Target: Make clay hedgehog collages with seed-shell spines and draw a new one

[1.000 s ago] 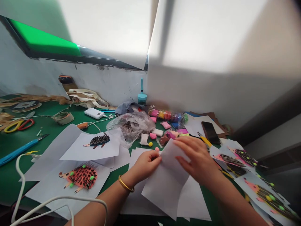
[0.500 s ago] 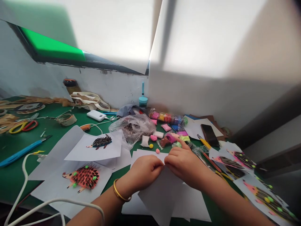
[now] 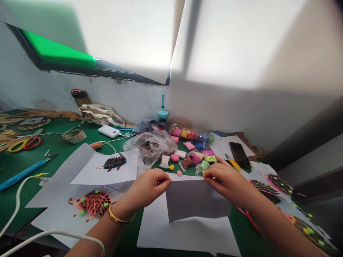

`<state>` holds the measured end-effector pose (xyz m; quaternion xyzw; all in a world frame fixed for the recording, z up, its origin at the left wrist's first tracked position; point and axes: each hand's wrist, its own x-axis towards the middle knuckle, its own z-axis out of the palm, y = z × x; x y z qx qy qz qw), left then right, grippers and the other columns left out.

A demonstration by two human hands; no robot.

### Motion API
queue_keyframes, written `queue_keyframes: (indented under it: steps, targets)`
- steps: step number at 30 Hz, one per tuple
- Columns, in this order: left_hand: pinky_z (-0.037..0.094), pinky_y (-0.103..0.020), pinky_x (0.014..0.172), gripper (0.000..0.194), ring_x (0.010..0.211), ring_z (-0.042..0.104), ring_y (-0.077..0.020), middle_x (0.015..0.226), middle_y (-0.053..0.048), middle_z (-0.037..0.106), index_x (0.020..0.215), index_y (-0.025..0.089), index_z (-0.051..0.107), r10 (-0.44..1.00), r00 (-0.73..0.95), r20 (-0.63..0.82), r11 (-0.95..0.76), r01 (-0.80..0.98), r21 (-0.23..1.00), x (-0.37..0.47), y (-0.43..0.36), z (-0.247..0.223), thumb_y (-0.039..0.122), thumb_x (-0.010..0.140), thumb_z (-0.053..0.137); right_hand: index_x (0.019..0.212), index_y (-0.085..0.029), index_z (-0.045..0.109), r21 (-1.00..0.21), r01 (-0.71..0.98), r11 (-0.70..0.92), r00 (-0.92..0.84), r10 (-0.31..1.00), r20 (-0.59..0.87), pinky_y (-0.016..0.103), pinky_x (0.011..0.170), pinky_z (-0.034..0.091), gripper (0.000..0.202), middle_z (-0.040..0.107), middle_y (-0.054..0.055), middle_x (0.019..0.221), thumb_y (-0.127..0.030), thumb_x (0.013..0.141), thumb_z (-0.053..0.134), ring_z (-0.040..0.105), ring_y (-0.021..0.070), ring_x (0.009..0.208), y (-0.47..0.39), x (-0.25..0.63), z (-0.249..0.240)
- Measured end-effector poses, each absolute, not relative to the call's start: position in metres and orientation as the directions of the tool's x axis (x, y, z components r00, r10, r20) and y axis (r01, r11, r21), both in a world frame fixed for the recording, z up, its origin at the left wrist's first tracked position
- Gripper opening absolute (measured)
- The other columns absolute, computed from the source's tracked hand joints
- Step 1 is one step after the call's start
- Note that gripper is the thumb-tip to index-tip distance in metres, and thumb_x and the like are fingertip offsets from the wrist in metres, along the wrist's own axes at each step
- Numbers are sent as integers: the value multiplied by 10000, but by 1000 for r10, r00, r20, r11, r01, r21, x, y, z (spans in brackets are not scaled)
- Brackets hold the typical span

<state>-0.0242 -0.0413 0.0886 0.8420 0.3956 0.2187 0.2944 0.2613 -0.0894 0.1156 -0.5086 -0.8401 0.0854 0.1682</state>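
Note:
Between my two hands a sheet of white paper (image 3: 198,200) is raised, its top edge held at both ends. My left hand (image 3: 152,184) pinches the left corner, with a gold bangle on the wrist. The right end is pinched by my right hand (image 3: 223,178), its index finger lifted. Below the raised sheet lie more white sheets (image 3: 184,239). Just beyond its top edge are a small pink ball (image 3: 179,173) and a yellow ball (image 3: 172,167).
Hedgehog pictures lie at left (image 3: 92,205) and right (image 3: 308,225). Clay packets (image 3: 189,161), a plastic bag (image 3: 152,142) and a black phone (image 3: 239,153) are behind my hands. Scissors (image 3: 25,144), a blue cutter (image 3: 24,175) and a white cable (image 3: 53,232) are at left.
My hands have moved apart along the paper's edge, left hand to the left and right hand to the right. The held sheet now hangs broad between them.

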Motion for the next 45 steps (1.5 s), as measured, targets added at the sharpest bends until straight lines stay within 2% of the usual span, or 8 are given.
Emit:
queue_keyframes:
  steps: [8, 11, 14, 17, 20, 27, 34, 45]
  targets:
    - [446, -251, 655, 166, 750, 587, -145, 815, -5, 651, 824, 198, 648, 882, 400, 250, -443, 520, 730, -33, -28, 88, 283, 893, 523, 858, -250, 604, -382, 845, 375, -321, 926, 197, 558, 1125, 194, 160, 658, -17, 820, -252, 939, 466, 615, 165, 785, -88, 272, 115]
    - [478, -298, 829, 213, 966, 593, -178, 1057, -44, 645, 1052, 225, 641, 837, 396, 377, -534, 446, 718, -24, -33, 85, 348, 904, 551, 851, -251, 594, -375, 838, 398, -340, 916, 212, 546, 1126, 193, 159, 657, -19, 828, -236, 939, 463, 613, 159, 789, -90, 268, 115]
    - [431, -364, 955, 336, 1113, 544, -218, 1192, -56, 610, 1178, 273, 623, 720, 509, 471, -688, 436, 581, -8, -43, 85, 360, 854, 645, 846, -250, 582, -337, 813, 474, -402, 877, 264, 527, 1122, 198, 143, 658, -16, 834, -192, 921, 474, 609, 161, 813, -94, 257, 116]
    - [423, -377, 897, 181, 969, 585, -194, 1025, -26, 660, 1048, 289, 683, 657, 572, 491, -754, 472, 457, 5, -50, 88, 272, 888, 600, 852, -248, 579, -293, 800, 524, -432, 842, 323, 503, 1111, 222, 139, 656, -13, 836, -170, 913, 481, 605, 162, 820, -99, 250, 120]
    - [416, -376, 860, 126, 909, 583, -187, 971, -24, 653, 965, 270, 694, 651, 577, 494, -759, 498, 419, 12, -53, 95, 242, 880, 605, 851, -246, 578, -272, 795, 542, -447, 827, 342, 495, 1111, 220, 140, 651, -13, 833, -174, 919, 479, 600, 154, 807, -104, 250, 125]
    - [394, -373, 882, 119, 859, 582, -177, 869, -12, 683, 933, 222, 654, 627, 642, 442, -773, 440, 457, 19, -57, 103, 180, 897, 548, 852, -243, 580, -256, 798, 545, -460, 826, 325, 513, 1114, 213, 146, 653, -9, 831, -159, 911, 476, 604, 154, 799, -106, 255, 132]
    - [377, -390, 894, 140, 831, 592, -188, 796, -20, 674, 848, 218, 664, 634, 640, 433, -768, 461, 444, 30, -67, 96, 168, 878, 537, 854, -246, 609, -148, 806, 573, -519, 804, 290, 512, 1109, 223, 152, 660, 1, 823, -129, 851, 511, 608, 175, 833, -100, 240, 131]
    - [382, -373, 889, 114, 837, 583, -183, 810, -17, 672, 824, 206, 656, 652, 639, 407, -751, 475, 458, 23, -74, 99, 148, 846, 560, 787, -234, 583, -163, 788, 593, -553, 799, 234, 452, 1087, 256, 145, 633, -17, 760, -111, 808, 509, 585, 151, 773, -103, 222, 131]
